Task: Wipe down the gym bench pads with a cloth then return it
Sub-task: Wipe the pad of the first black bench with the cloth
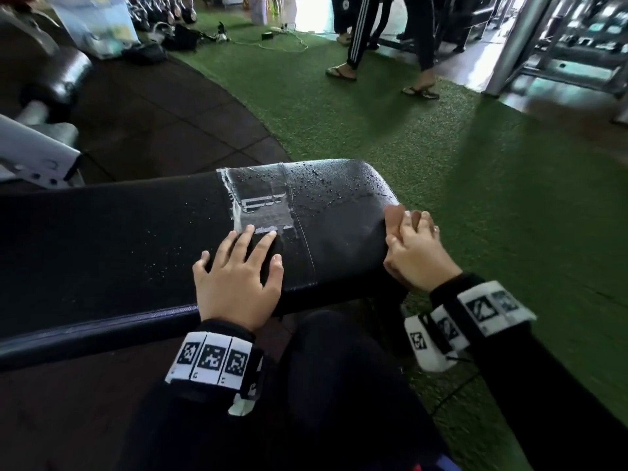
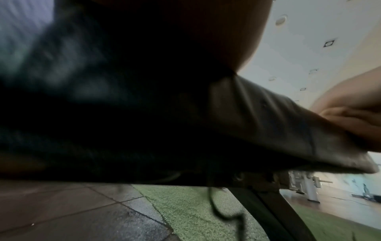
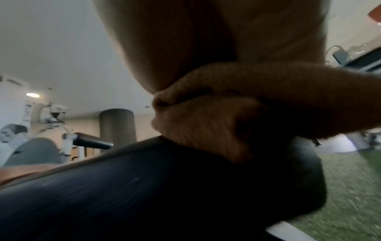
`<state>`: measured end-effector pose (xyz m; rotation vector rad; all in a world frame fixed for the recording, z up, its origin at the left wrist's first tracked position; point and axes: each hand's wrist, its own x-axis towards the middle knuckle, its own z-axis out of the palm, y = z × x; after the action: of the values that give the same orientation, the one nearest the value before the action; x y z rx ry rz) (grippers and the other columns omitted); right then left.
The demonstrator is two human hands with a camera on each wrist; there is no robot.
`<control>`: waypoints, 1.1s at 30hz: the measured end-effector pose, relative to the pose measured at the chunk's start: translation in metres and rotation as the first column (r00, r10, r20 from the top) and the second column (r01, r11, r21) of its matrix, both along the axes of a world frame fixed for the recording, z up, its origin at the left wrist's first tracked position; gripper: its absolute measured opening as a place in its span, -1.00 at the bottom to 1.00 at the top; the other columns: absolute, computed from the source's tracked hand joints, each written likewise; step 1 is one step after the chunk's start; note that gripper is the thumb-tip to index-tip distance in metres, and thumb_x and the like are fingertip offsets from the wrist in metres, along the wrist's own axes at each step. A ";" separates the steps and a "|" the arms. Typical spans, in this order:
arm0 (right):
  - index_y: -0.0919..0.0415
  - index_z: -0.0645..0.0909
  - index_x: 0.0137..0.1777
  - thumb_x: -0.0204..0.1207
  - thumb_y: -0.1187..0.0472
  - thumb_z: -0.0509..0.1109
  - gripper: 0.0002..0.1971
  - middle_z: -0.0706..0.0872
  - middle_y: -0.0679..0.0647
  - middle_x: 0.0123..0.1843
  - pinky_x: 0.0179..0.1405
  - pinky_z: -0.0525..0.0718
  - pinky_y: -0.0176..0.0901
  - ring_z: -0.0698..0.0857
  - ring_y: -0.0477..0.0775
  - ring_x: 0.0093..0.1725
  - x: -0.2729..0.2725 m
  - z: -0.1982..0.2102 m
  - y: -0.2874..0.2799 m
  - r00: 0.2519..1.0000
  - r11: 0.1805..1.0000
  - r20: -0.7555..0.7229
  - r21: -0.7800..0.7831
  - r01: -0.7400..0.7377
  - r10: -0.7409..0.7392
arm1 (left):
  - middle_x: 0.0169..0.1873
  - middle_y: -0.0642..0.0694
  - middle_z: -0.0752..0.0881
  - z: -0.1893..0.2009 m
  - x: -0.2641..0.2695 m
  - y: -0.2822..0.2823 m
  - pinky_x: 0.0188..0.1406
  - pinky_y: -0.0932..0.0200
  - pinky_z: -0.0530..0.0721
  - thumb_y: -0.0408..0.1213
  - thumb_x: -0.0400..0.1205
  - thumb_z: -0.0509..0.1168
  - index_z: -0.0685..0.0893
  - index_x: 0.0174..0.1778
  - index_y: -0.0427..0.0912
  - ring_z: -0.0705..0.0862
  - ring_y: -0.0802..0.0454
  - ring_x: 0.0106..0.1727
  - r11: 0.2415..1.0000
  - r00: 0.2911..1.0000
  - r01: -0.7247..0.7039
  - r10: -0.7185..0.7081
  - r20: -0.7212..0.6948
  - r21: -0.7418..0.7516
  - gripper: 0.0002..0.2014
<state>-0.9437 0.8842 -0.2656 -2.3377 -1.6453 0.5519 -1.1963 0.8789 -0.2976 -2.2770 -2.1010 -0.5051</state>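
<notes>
Head view: above the bench pad (image 1: 136, 239), facing forward and down, both hands in frame. Wrist views: very close, low beside pad's near edge, facing upward. All three share the pad's right end.

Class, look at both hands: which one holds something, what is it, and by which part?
The right hand grips a bunched brown cloth around its gathered middle, at the bench pad's end. The left hand rests flat on the pad, holding nothing.
</notes>
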 end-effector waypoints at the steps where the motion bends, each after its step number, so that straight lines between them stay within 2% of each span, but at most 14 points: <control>1: 0.28 -0.08 0.65 0.71 0.09 0.04 -0.40 -0.10 0.34 0.67 0.60 -0.14 0.04 -0.16 0.26 0.65 0.007 0.003 0.007 0.999 1.000 -0.051 0.008 -0.006 0.006 | 0.59 0.19 0.27 0.001 -0.002 0.001 0.51 -0.12 0.06 0.22 0.62 -0.21 0.26 0.51 0.41 0.11 0.18 0.63 1.000 1.000 0.007 -0.007 -0.012 -0.008 -0.50; 4: 0.24 0.03 0.65 0.69 0.09 0.10 -0.41 0.01 0.21 0.68 0.54 -0.05 -0.22 -0.01 0.11 0.66 0.024 0.007 0.017 0.982 1.000 -0.186 0.019 -0.020 0.023 | 0.65 0.12 0.14 0.002 -0.011 0.005 0.55 -0.18 -0.06 0.32 0.59 -0.30 0.13 0.56 0.41 0.01 0.12 0.66 0.997 0.999 -0.002 -0.002 -0.054 -0.071 -0.43; 7: 0.23 0.08 0.65 0.68 0.11 0.16 -0.41 0.25 0.13 0.62 0.51 0.29 -0.13 0.44 0.04 0.44 0.035 0.006 0.017 0.961 0.998 -0.267 0.027 -0.060 0.065 | 0.67 0.10 0.02 0.001 -0.013 0.006 0.58 -0.24 -0.15 0.37 0.54 -0.37 0.01 0.59 0.40 -0.10 0.04 0.68 0.994 0.997 -0.028 0.020 -0.069 -0.106 -0.36; 9: 0.25 0.18 0.62 0.67 0.17 0.19 -0.46 0.61 0.08 0.17 -0.06 0.60 -0.40 0.62 -0.17 -0.15 0.039 0.006 0.017 0.919 0.999 -0.392 0.029 -0.041 0.049 | 0.67 0.11 0.02 0.002 -0.010 0.006 0.59 -0.24 -0.15 0.38 0.51 -0.39 -0.01 0.58 0.41 -0.10 0.04 0.68 0.995 0.998 -0.032 0.025 -0.064 -0.099 -0.34; 10: 0.24 0.23 0.59 0.67 0.21 0.20 -0.49 0.61 0.03 -0.12 -0.38 0.54 -0.51 0.57 -0.25 -0.40 0.041 0.008 0.019 0.890 0.999 -0.455 0.018 -0.029 0.034 | 0.67 0.12 0.02 0.002 -0.009 0.006 0.59 -0.24 -0.15 0.38 0.51 -0.38 0.00 0.58 0.41 -0.10 0.04 0.68 0.995 0.998 -0.035 0.030 -0.060 -0.095 -0.34; 12: 0.21 0.25 0.58 0.67 0.28 0.19 -0.53 0.45 0.00 -0.39 -0.68 0.40 -0.51 0.44 -0.29 -0.66 0.047 0.012 0.028 0.844 0.999 -0.536 -0.039 -0.032 0.006 | 0.66 0.12 0.03 0.003 -0.009 0.006 0.59 -0.23 -0.14 0.38 0.50 -0.36 0.02 0.58 0.41 -0.08 0.04 0.67 0.995 0.998 -0.044 0.039 -0.054 -0.089 -0.33; 15: 0.07 0.28 0.56 0.68 0.31 0.16 -0.54 0.36 -0.03 -0.43 -0.77 0.36 -0.48 0.37 -0.28 -0.72 0.050 0.021 0.052 0.819 0.987 -0.574 -0.136 -0.084 -0.009 | 0.66 0.13 0.07 0.001 -0.009 0.007 0.59 -0.22 -0.12 0.39 0.50 -0.33 0.06 0.58 0.40 -0.06 0.04 0.67 0.996 0.998 -0.047 0.045 -0.036 -0.074 -0.33; 18: 0.01 0.28 0.56 0.71 0.23 0.13 -0.56 0.36 -0.02 -0.35 -0.68 0.40 -0.50 0.39 -0.27 -0.63 0.044 0.025 0.088 0.848 0.983 -0.529 -0.168 -0.078 -0.023 | 0.65 0.14 0.10 0.001 -0.008 0.007 0.59 -0.21 -0.11 0.39 0.50 -0.31 0.10 0.57 0.39 -0.04 0.05 0.67 0.996 0.998 -0.056 0.054 -0.026 -0.063 -0.33; 21: 0.29 0.22 0.59 0.73 0.17 0.07 -0.54 0.35 -0.01 -0.34 -0.70 0.34 -0.56 0.42 -0.23 -0.62 0.038 0.033 0.124 0.893 0.980 -0.449 -0.168 -0.105 0.019 | 0.64 0.15 0.12 0.001 -0.007 0.005 0.59 -0.20 -0.10 0.38 0.50 -0.28 0.12 0.57 0.39 -0.02 0.05 0.67 0.996 0.997 -0.070 0.069 -0.019 -0.057 -0.34; 24: 0.33 0.20 0.59 0.70 0.31 0.10 -0.53 0.35 -0.13 -0.29 -0.58 0.45 -0.51 0.51 -0.31 -0.57 0.032 0.042 0.150 0.905 0.965 -0.421 -0.209 -0.159 0.058 | 0.63 0.15 0.16 0.002 -0.006 0.005 0.60 -0.20 -0.08 0.38 0.50 -0.26 0.16 0.55 0.39 0.02 0.05 0.66 0.995 0.997 -0.082 0.081 -0.012 -0.052 -0.35; 26: 0.15 0.38 0.46 0.71 0.31 0.08 -0.66 0.47 -0.23 -0.39 -0.57 0.45 -0.49 0.50 -0.36 -0.64 0.035 0.040 0.162 0.879 0.959 -0.468 -0.196 -0.206 0.093 | 0.63 0.16 0.18 0.003 -0.005 0.005 0.60 -0.20 -0.07 0.38 0.51 -0.24 0.19 0.55 0.40 0.04 0.05 0.66 0.995 0.996 -0.087 0.087 -0.004 -0.048 -0.35; 29: -0.18 0.40 -0.07 0.75 0.21 0.01 -0.73 0.49 -0.27 -0.73 -0.76 0.33 -0.54 0.46 -0.26 -0.76 0.040 0.039 0.155 0.880 0.949 -0.443 -0.170 -0.266 0.168 | 0.63 0.18 0.15 0.003 -0.003 0.006 0.61 -0.18 -0.11 0.38 0.50 -0.24 0.16 0.55 0.42 0.01 0.06 0.66 0.994 0.995 -0.096 0.097 0.009 -0.046 -0.36; 30: -0.20 0.37 -0.08 0.76 0.21 0.00 -0.72 0.48 -0.23 -0.75 -0.80 0.34 -0.47 0.45 -0.21 -0.78 0.041 0.040 0.148 0.897 0.935 -0.386 -0.186 -0.302 0.213 | 0.63 0.19 0.14 0.003 -0.003 0.006 0.60 -0.18 -0.13 0.39 0.50 -0.25 0.15 0.55 0.42 0.00 0.07 0.66 0.994 0.995 -0.099 0.100 0.011 -0.044 -0.36; 33: -0.35 0.11 0.30 0.75 0.22 -0.01 -0.64 0.52 0.11 -0.61 -0.77 0.40 -0.32 0.45 0.05 -0.73 0.052 0.041 0.139 0.890 0.874 -0.339 -0.271 -0.403 0.305 | 0.63 0.19 0.14 0.003 -0.002 0.006 0.60 -0.18 -0.15 0.39 0.50 -0.24 0.15 0.55 0.42 -0.01 0.06 0.66 0.994 0.994 -0.103 0.104 0.014 -0.043 -0.36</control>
<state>-0.8915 1.0233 -0.2244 -2.0214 -1.9731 1.2768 -1.1982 0.8846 -0.2948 -2.1778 -2.2442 -0.4820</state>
